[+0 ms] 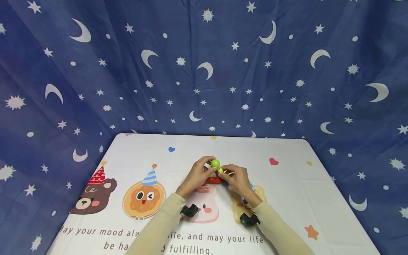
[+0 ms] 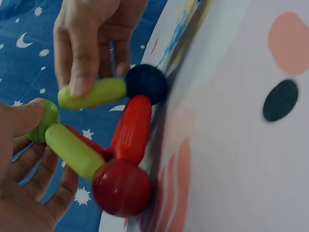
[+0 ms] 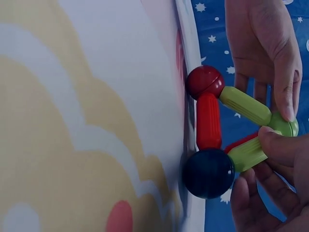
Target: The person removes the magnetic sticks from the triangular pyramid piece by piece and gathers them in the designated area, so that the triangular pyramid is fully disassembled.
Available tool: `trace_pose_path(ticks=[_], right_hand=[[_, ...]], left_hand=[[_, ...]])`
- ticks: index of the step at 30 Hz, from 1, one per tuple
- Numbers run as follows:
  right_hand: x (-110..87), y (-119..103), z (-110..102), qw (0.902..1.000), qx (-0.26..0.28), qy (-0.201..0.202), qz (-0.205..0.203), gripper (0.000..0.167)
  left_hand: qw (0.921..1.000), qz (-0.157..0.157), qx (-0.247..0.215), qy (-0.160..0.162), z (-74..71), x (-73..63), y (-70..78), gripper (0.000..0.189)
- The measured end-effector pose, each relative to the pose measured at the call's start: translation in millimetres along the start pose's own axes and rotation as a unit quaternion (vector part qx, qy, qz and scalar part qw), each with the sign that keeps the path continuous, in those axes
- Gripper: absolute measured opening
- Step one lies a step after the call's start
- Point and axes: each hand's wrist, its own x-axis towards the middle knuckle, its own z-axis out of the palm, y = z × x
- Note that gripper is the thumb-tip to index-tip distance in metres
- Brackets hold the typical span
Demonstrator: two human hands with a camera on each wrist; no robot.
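Observation:
A frame of toy rods and balls stands on the table between my hands. My left hand (image 1: 198, 174) holds the light green ball (image 1: 215, 163) between thumb and fingers. From that ball a green rod (image 2: 75, 152) runs down to a dark red ball (image 2: 120, 188). A red rod (image 1: 213, 180) joins the red ball to a dark blue ball (image 3: 208, 174). My right hand (image 1: 239, 180) pinches a second green rod (image 2: 104, 92), whose lower end meets the blue ball. Its upper end is close to the green ball; I cannot tell whether they touch. Another red rod (image 2: 87, 140) shows partly behind.
The white tablecloth (image 1: 283, 177) has printed cartoon figures and lettering. Black wrist devices (image 1: 190, 210) sit by both sleeves. A blue curtain (image 1: 204, 71) with moons and stars hangs behind the table's far edge.

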Motion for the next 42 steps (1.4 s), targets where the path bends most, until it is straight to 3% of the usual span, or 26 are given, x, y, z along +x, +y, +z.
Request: trace_pose_path(ticks=[8, 15, 20, 30, 35, 42], right_hand=[[-2.7, -2, -6, 0.9997, -0.005, -0.008, 0.025, 0.026], [-5.8, -2, -8, 0.9997, -0.003, -0.006, 0.023, 0.024], [-7.4, -1, -10, 0.9999, -0.003, -0.003, 0.010, 0.024], [-9.3, 1, -19, 0.9990, 0.009, -0.029, 0.032, 0.024], [-8.9, 3, -25, 0.9986, 0.016, -0.042, 0.028, 0.023], [-8.4, 6, -31, 0.9980, 0.007, -0.053, 0.034, 0.025]], left_hand=[[0.9998, -0.014, -0.015, 0.005, -3.6, 0.6, 1.5, 0.038], [0.9991, -0.035, -0.025, 0.006, -9.0, -1.3, 0.9, 0.037], [0.9988, -0.036, -0.031, 0.007, -10.5, -1.6, -2.0, 0.036], [0.9993, -0.028, -0.026, 0.005, -17.4, -1.4, -3.1, 0.045], [0.9992, -0.039, -0.012, 0.005, -20.3, -0.5, -4.6, 0.040], [0.9986, -0.044, -0.029, 0.007, -24.9, -1.3, -10.9, 0.039]])
